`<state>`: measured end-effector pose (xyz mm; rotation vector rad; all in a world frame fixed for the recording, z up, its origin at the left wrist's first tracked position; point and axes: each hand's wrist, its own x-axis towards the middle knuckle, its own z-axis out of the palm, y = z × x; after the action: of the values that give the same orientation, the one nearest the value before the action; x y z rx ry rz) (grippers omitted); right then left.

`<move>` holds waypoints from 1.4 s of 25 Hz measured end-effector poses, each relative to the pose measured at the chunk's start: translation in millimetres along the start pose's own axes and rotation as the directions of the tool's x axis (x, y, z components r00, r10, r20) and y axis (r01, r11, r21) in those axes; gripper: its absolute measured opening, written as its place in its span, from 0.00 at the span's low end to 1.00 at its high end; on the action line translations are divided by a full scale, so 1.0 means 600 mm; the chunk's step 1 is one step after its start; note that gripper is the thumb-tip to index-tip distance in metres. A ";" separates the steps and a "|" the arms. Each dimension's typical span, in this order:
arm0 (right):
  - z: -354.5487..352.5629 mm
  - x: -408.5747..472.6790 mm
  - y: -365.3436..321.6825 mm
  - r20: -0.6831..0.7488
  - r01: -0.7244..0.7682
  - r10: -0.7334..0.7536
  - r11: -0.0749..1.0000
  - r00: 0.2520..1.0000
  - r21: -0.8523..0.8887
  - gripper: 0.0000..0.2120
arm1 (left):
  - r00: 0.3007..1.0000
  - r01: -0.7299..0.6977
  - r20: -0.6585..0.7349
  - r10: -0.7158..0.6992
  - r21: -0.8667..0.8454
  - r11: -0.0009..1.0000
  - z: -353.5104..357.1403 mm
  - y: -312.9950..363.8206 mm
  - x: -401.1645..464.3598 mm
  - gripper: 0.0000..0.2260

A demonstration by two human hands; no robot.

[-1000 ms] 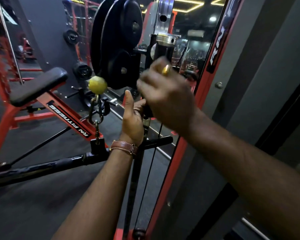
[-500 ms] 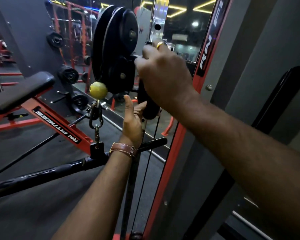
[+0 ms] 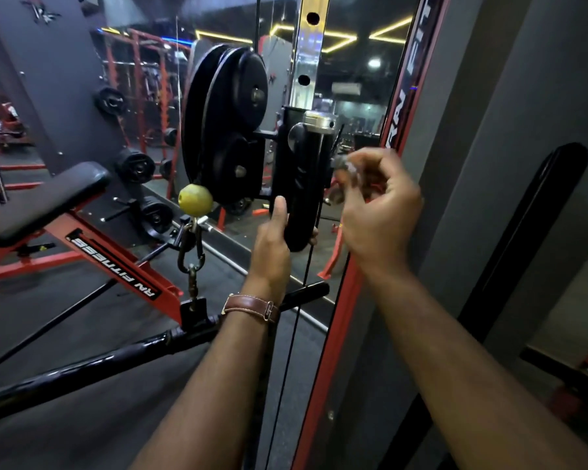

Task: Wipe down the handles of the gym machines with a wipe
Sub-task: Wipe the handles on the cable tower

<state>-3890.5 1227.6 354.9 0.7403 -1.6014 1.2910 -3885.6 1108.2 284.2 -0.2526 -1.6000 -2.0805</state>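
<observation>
- The left hand (image 3: pixel 272 245) has its fingers wrapped round the lower end of the black upright handle (image 3: pixel 301 184). The thumb lies straight up the near side and the fingertips show past the far edge, so the handle is held steady from below.
- The right hand (image 3: pixel 377 212) sits just beside the handle, off its right side. Its fingers (image 3: pixel 360 164) are curled together and pinch a small greyish wad, which I take to be the wipe (image 3: pixel 345 171). It is blurred, so I cannot be sure of its shape or whether it touches the handle.
- The handle stands upright on the cable machine, with a chrome cap (image 3: pixel 319 120) on top and the black weight plates (image 3: pixel 228 123) just to its left.
- My judgement: this handle is mid-wipe or nearly finished, with the wipe level with its upper half and clear of its front face. The pictures cannot show whether the surface is clean.
- Likely left to do: the long black bar (image 3: pixel 82 364), which hangs from the carabiner and chain (image 3: pixel 190 256) under the yellow ball stopper (image 3: pixel 196 199), crosses below the left wrist with no hand on it.
- The red incline machine with its black pad (image 3: pixel 45 201) stands well apart at the left, along with other racks seen in the mirror (image 3: pixel 353 79). Their grips appear still to be reached.
</observation>
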 end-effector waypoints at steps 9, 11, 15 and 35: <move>0.024 -0.037 0.060 0.524 -0.665 0.449 0.657 0.723 0.355 0.13 | 0.982 -0.116 -0.134 0.137 0.153 0.981 0.014 -0.011 -0.017 0.20; 0.034 0.021 0.052 0.590 -0.753 0.481 0.517 0.649 0.407 0.14 | 0.966 -0.144 -0.177 0.188 0.233 0.962 0.023 -0.014 -0.017 0.17; 0.045 0.114 0.003 0.641 -0.774 0.436 0.322 0.632 0.544 0.13 | 0.951 -0.193 -0.190 0.245 0.255 0.947 0.023 -0.026 -0.012 0.23; 0.034 0.145 -0.023 0.322 0.519 -0.565 0.825 0.760 0.223 0.13 | 0.995 -0.005 -0.102 0.014 0.085 0.996 0.055 0.071 0.020 0.30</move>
<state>-3918.5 1212.2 439.2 1.4839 -1.4354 0.8443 -3879.8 1128.4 335.6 -0.1220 -1.6177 -1.9795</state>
